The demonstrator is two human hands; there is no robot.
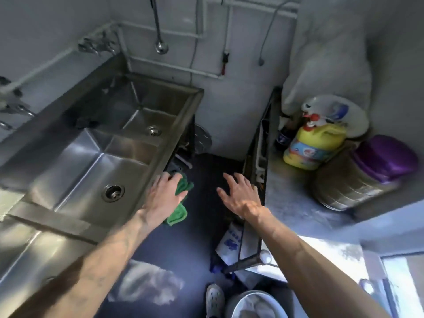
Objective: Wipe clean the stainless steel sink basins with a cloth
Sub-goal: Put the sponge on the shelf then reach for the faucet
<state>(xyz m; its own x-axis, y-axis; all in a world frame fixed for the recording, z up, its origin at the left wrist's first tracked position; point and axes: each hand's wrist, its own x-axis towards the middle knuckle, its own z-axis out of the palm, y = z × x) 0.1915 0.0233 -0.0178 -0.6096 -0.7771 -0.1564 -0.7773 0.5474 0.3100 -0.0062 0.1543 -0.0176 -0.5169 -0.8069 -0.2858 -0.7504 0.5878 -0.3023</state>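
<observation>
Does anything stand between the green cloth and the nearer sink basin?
Nothing visible does. The green cloth sits under the left hand at the front rim, and the nearer basin beside it holds only its drain.

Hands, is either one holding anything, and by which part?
Left hand presses the green cloth by its upper part at the sink rim; right hand holds nothing.
</observation>
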